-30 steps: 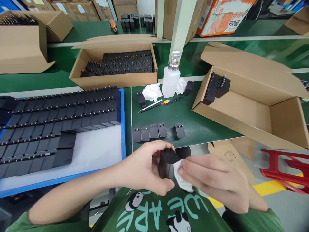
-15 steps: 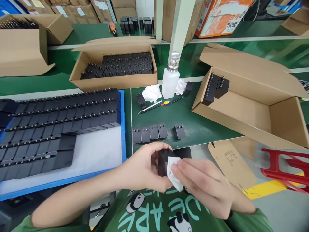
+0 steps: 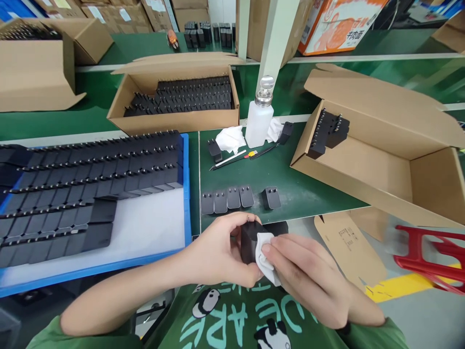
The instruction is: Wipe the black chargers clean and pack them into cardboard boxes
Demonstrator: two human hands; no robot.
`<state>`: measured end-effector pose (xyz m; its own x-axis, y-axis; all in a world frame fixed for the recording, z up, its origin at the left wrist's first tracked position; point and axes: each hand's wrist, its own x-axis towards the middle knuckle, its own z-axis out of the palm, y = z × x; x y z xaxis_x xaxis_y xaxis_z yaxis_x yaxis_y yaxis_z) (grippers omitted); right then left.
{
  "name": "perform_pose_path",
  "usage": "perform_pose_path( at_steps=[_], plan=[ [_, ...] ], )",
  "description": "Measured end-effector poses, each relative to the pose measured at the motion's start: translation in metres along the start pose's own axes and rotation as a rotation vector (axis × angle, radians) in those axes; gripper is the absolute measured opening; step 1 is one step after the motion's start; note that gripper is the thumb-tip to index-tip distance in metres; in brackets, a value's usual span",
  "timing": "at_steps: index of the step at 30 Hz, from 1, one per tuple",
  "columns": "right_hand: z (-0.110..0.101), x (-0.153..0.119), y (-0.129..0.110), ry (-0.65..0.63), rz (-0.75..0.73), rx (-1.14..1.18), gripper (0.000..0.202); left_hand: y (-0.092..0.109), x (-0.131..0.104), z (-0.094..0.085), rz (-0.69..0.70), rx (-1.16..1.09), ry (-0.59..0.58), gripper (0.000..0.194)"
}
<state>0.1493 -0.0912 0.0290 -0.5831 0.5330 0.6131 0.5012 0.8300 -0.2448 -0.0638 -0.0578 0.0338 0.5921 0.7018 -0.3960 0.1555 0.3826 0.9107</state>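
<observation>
My left hand (image 3: 225,249) is wrapped round a black plug adapter (image 3: 249,241), its metal prongs pointing up. Pinched in my right hand (image 3: 308,271) is a white cloth (image 3: 267,257), which lies against the adapter's right side. Beyond my hands, several black adapters (image 3: 233,198) stand in a row on the green table (image 3: 301,179), and a single adapter (image 3: 271,198) sits to their right. A dark object (image 3: 278,228) is partly hidden behind my right fingers.
Left, a blue tray (image 3: 187,194) holds rows of adapters. Behind stands an open carton (image 3: 181,122) of adapters, with a white pump bottle (image 3: 258,123), crumpled tissues (image 3: 230,139) and a pen-like tool (image 3: 228,160) nearby. A carton (image 3: 381,165) with few adapters lies right.
The white cloth and my right fingers have shifted slightly on the adapter. The whole view has moved a little, and my left hand keeps its hold.
</observation>
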Motion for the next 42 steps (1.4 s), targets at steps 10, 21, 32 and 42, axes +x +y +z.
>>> perform_pose_path(
  at_steps=[10,21,32,42],
  plan=[
    [0.004,0.008,0.001,0.052,0.015,0.079,0.027,-0.002,0.001,0.0,0.033,-0.01,0.027,0.04],
    [-0.016,-0.002,0.03,0.47,0.368,0.516,0.019,-0.012,0.003,-0.002,0.047,0.017,0.032,0.054],
    [0.019,0.003,0.022,0.112,0.005,0.461,0.033,-0.011,0.004,0.005,0.318,0.177,0.135,0.073],
    [0.035,-0.011,0.055,0.541,0.418,0.823,0.025,-0.018,0.01,0.001,0.36,0.303,0.209,0.07]
  ],
)
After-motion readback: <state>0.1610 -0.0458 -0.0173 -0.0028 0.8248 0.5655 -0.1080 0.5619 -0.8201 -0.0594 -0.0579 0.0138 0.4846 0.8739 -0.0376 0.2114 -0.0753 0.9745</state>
